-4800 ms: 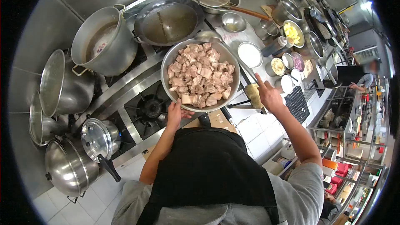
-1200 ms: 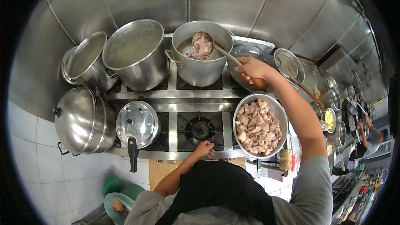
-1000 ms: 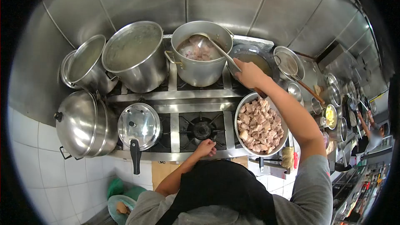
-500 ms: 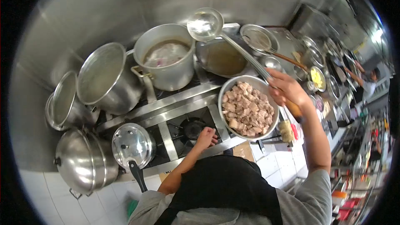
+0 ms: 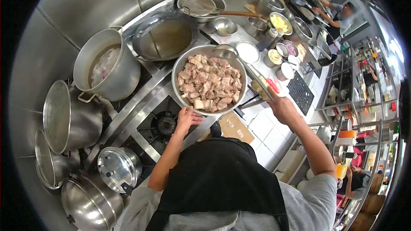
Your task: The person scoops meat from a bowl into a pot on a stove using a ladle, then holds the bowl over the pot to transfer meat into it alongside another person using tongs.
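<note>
My right hand (image 5: 283, 110) is wrapped round the handle of a long metal ladle (image 5: 252, 75). The ladle's head lies over the far right edge of a steel bowl (image 5: 174, 79), by the meat. Chunks of pale, cooked-looking meat (image 5: 209, 83) fill this bowl. At the bowl's near left rim is my left hand (image 5: 187, 120), palm partly up with its fingers stretched and apart. Whether its fingertips touch the rim I cannot tell. Behind the bowl, a dark wok (image 5: 169, 38) holds brownish liquid.
A tall pot (image 5: 128, 70) with cloudy liquid, more pots and a lidded pan (image 5: 117, 169) stand to the left. A burner (image 5: 166, 125) sits beside my left hand. A strainer (image 5: 199, 6), small bowls and a bottle (image 5: 267, 39) occupy the right counter. Other people work farther off.
My view has turned to the right. The ladle has come down from the air near the wok to the meat bowl. My left hand has moved from the burner to the bowl's rim and opened.
</note>
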Available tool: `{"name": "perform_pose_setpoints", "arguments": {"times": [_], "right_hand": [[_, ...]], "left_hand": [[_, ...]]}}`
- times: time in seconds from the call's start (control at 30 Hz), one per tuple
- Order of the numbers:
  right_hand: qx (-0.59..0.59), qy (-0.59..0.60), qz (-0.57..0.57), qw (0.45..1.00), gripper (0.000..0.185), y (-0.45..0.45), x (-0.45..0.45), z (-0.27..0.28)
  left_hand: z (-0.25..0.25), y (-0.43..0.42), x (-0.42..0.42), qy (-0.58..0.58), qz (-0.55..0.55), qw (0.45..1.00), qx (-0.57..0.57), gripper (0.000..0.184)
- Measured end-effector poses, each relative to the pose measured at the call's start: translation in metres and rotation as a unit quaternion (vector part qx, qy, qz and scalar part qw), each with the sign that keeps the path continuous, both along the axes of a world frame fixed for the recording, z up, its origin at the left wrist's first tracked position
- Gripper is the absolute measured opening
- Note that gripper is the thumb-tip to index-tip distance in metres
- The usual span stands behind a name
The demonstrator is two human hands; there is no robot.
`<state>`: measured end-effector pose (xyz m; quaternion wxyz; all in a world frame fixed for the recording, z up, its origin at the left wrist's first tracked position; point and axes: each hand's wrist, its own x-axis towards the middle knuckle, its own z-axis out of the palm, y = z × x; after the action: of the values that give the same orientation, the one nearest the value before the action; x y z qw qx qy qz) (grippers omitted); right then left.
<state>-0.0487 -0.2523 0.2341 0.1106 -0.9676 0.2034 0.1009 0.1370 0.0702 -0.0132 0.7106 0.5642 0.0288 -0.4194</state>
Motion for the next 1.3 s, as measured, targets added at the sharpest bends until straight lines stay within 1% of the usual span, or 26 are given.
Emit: {"name": "perform_pose_setpoints", "arguments": {"times": [0.03, 0.1, 0.2, 0.23, 0.27, 0.33, 0.37, 0.43, 0.47, 0.5, 0.53, 0.57, 0.63, 0.67, 0.7, 0.73, 0.8, 0.9, 0.93, 1.03, 1.07, 1.1, 1.17, 1.2, 1.3], "right_hand": [[-0.021, -0.004, 0.01, 1.0, 0.059, -0.002, 0.002, -0.014], [-0.076, 0.045, 0.022, 0.996, 0.059, -0.003, 0.01, -0.036], [-0.036, 0.026, 0.02, 0.999, 0.059, -0.001, 0.011, -0.072], [-0.023, 0.016, 0.021, 0.999, 0.059, 0.006, 0.011, -0.078], [0.016, 0.027, -0.01, 0.999, 0.06, 0.012, 0.01, -0.082], [0.082, 0.02, -0.029, 0.996, 0.056, 0.016, 0.013, -0.068], [0.115, 0.015, -0.039, 0.992, 0.055, 0.016, 0.015, -0.063], [0.214, 0.05, -0.076, 0.973, 0.052, -0.004, 0.019, -0.053], [0.259, 0.067, -0.097, 0.959, 0.051, -0.015, 0.021, -0.048], [0.354, 0.12, -0.217, 0.902, 0.049, -0.007, 0.034, -0.016], [0.399, 0.109, -0.231, 0.881, 0.04, -0.012, 0.037, -0.006], [0.489, 0.118, -0.198, 0.841, 0.032, -0.045, 0.033, -0.022], [0.551, 0.155, -0.29, 0.767, 0.03, -0.058, 0.041, -0.005], [0.467, 0.202, -0.206, 0.836, 0.039, -0.068, 0.044, -0.007], [0.36, 0.18, -0.108, 0.909, 0.041, -0.071, 0.05, -0.007], [0.246, 0.153, -0.006, 0.957, 0.044, -0.071, 0.053, -0.009], [0.104, 0.116, 0.101, 0.983, 0.046, -0.066, 0.056, -0.012], [0.028, 0.103, 0.11, 0.988, 0.045, -0.039, 0.052, -0.017], [0.145, 0.171, -0.027, 0.974, 0.049, -0.026, 0.058, -0.005], [0.254, 0.211, -0.103, 0.938, 0.053, -0.017, 0.063, 0.017], [0.305, 0.2, -0.124, 0.923, 0.054, -0.02, 0.062, 0.028], [0.319, 0.204, -0.113, 0.919, 0.052, -0.025, 0.063, 0.038], [0.342, 0.205, -0.129, 0.908, 0.051, -0.032, 0.065, 0.053], [0.345, 0.217, -0.144, 0.902, 0.054, -0.033, 0.068, 0.058], [0.382, 0.186, -0.117, 0.897, 0.033, -0.034, 0.068, 0.027]], "left_hand": [[0.002, -0.002, 0.001, 0.008, 0.002, 1.0, 0.003, 0.035], [0.005, -0.007, 0.001, 0.028, 0.018, 0.999, 0.005, 0.034], [0.004, -0.016, -0.001, 0.004, 0.072, 0.997, 0.011, 0.03], [0.003, -0.018, -0.002, 0.004, 0.085, 0.996, -0.007, 0.03], [0.002, -0.02, -0.004, 0.004, 0.099, 0.995, -0.025, 0.03], [-0.003, -0.022, -0.004, -0.009, 0.122, 0.991, -0.053, 0.03], [-0.005, -0.023, -0.004, -0.011, 0.127, 0.991, -0.044, 0.03], [0.001, -0.023, -0.002, -0.017, 0.131, 0.991, -0.027, 0.03], [0.004, -0.024, -0.001, -0.017, 0.13, 0.991, -0.025, 0.029], [0.006, -0.023, 0.0, -0.018, 0.128, 0.991, -0.022, 0.029], [0.005, -0.023, 0.001, -0.019, 0.127, 0.992, -0.02, 0.029], [0.003, -0.023, 0.004, -0.03, 0.122, 0.992, -0.014, 0.029], [-0.004, -0.021, 0.007, -0.051, 0.109, 0.993, 0.001, 0.029], [-0.005, -0.021, 0.008, -0.048, 0.093, 0.994, 0.022, 0.029], [-0.001, -0.02, 0.01, -0.046, 0.08, 0.995, 0.044, 0.029], [0.003, -0.017, 0.01, -0.043, 0.065, 0.995, 0.067, 0.029], [0.007, -0.018, 0.008, -0.05, 0.093, 0.993, 0.054, 0.028], [-0.003, -0.022, 0.009, -0.044, 0.121, 0.991, 0.031, 0.028], [-0.004, -0.023, 0.009, -0.04, 0.133, 0.99, 0.022, 0.028], [0.006, -0.024, 0.009, -0.016, 0.155, 0.988, 0.013, 0.029], [0.005, -0.022, 0.007, -0.013, 0.151, 0.988, 0.019, 0.03], [0.003, -0.022, 0.008, -0.011, 0.145, 0.989, 0.024, 0.031], [-0.001, -0.025, 0.011, -0.013, 0.139, 0.99, 0.023, 0.031], [-0.002, -0.025, 0.01, -0.015, 0.139, 0.99, 0.02, 0.031], [-0.004, -0.024, 0.014, -0.011, 0.124, 0.992, 0.026, 0.032]]}}
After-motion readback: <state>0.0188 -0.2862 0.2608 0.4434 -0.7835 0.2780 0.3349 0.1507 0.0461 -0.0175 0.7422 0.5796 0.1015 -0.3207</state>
